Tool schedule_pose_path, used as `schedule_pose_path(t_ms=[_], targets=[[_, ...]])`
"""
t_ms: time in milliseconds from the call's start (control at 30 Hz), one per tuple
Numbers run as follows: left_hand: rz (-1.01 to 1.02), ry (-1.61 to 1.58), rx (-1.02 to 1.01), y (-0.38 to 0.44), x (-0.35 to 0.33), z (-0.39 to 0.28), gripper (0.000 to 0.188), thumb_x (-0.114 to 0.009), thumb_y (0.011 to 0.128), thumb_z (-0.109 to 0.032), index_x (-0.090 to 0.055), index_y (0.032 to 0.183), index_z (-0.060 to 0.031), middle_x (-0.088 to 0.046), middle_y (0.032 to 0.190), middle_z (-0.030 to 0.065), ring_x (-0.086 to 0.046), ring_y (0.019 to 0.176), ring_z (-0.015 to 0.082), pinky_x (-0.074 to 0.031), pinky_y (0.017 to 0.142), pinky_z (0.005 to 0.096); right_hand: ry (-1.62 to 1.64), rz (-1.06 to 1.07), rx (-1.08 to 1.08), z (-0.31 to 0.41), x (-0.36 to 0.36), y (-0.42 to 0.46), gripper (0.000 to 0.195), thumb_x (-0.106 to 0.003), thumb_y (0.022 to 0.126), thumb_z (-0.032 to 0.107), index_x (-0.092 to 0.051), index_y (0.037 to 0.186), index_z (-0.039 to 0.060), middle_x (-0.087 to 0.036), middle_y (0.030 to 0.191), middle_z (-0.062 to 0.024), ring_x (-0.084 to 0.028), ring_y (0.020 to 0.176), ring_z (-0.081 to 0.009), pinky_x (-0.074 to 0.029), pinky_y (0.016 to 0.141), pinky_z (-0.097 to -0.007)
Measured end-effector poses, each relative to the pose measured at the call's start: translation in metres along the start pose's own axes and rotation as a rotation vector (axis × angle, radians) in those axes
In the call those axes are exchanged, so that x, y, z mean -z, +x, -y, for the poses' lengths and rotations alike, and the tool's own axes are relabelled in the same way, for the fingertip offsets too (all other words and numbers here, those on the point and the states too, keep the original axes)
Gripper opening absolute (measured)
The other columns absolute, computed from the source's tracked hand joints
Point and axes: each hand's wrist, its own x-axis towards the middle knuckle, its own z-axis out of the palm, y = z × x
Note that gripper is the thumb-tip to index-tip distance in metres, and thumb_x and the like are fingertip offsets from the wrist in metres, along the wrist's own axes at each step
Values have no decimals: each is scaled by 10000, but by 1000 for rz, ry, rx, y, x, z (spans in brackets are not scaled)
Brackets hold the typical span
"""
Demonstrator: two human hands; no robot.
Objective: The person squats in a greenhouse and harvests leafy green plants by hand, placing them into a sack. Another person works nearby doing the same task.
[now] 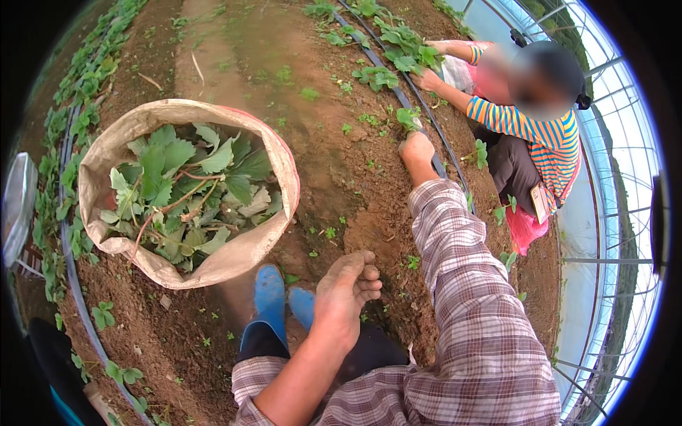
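My right hand (417,149) reaches forward, its fingers curled at the base of a small strawberry plant (408,118) beside the flat drip hose. A small pale object shows just past the fingers; what they grip is hidden. Nearer my body, my left hand (349,285) hangs over the soil, fingers bent in and thumb against the forefinger, with nothing visible in it. Left of it stands a wide-mouthed woven sack (250,253), its rim rolled outward. Inside lies a heap of picked strawberry leaves and stems (181,186), some green, some pale and wilted.
Another person (525,125) in a striped top crouches at the right, both hands in strawberry plants (402,45). Dark drip hoses (397,88) run along the bed. My blue boots (270,293) stand behind the sack. At left are another plant row (80,117) and a hose (69,255).
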Motion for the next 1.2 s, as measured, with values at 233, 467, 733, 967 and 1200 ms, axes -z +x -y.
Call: schedule_pose_path(t_ms=[233,467,733,967,1200], targets=[[-14,-19,-16,-12,10,-6,228,-537,893,-220,-564,1027,-38,-574,768,20,-554,686,122,-461,659,253,-8,-34,-150,9,4,-15,267,-520,793,202,-653,948,31,-635,988,-181,-621,927,-306,-493,798,-378],[-49,-40,5,-20,22,-15,233,-555,887,-232,-570,1013,-37,-574,761,18,-552,687,123,-456,650,249,-25,-102,-191,15,-2,-15,290,-489,817,210,-619,975,5,-635,990,-186,-626,920,-313,-496,793,-395],[15,-29,15,-21,12,-18,234,-560,882,-244,-580,999,-42,-576,749,14,-557,679,128,-466,657,265,263,-288,-211,-34,-8,-10,340,-492,837,293,-617,907,-15,-639,909,-214,-626,865,-345,-485,771,-416],[30,-15,34,-13,6,-6,231,-562,881,-239,-577,1005,-45,-581,756,18,-565,676,126,-474,648,266,459,1,281,13,47,-88,335,-576,832,370,-588,1020,92,-627,824,-182,-606,815,-349,-464,738,-414],[16,9,47,-14,4,0,228,-554,882,-226,-569,1019,-45,-578,762,15,-565,675,128,-473,647,267,169,-144,339,81,20,-35,313,-642,773,318,-588,1018,130,-541,988,-166,-578,921,-343,-470,781,-414]])
